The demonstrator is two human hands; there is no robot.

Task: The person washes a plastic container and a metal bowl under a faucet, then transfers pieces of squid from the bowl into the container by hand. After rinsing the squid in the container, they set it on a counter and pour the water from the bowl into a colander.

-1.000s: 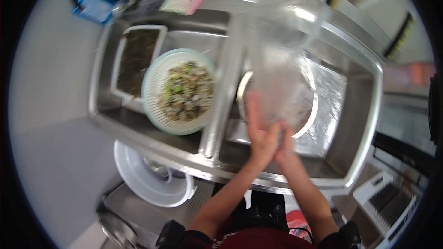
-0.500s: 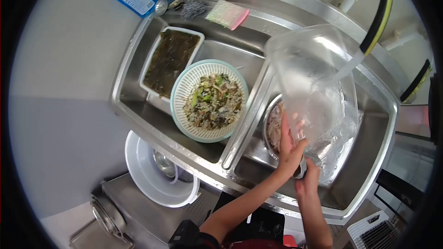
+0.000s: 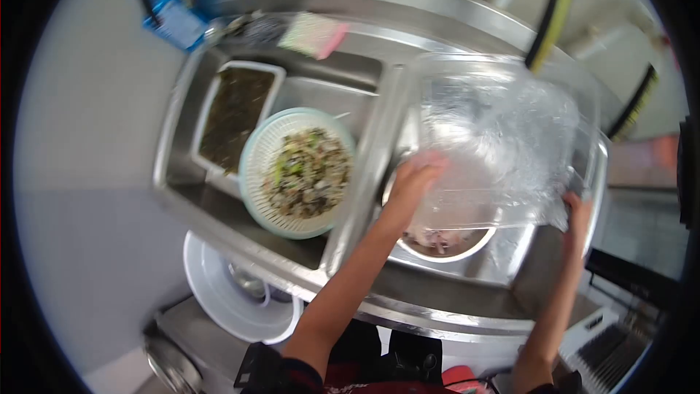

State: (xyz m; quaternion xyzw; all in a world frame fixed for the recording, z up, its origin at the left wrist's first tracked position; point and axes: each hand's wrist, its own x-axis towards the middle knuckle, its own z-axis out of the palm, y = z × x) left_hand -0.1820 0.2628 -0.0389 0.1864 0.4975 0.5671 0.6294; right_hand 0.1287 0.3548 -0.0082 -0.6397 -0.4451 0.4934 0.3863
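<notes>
A clear plastic container (image 3: 503, 138) spans the right sink basin, held between my two hands. My left hand (image 3: 423, 169) is closed on its left side, blurred by motion. At its lower right corner my right hand (image 3: 576, 208) grips the rim, with crumpled clear film next to the fingers. Beneath the container a round metal bowl (image 3: 446, 257) holds pale pinkish food, partly seen through the plastic. In the left basin a pale green strainer (image 3: 251, 175) holds mixed food scraps, beside a white tray (image 3: 275, 87) of dark greens.
A blue bottle (image 3: 179, 23), a dark scourer (image 3: 264, 31) and a pink-edged sponge (image 3: 310, 35) lie along the sink's back edge. A white bucket (image 3: 208, 284) stands below at left. A black and yellow handle (image 3: 552, 14) hangs over the basin.
The plastic container has turned level and spread over the right basin. My hands have moved apart, left hand leftward and right hand to the right corner. The camera view has shifted.
</notes>
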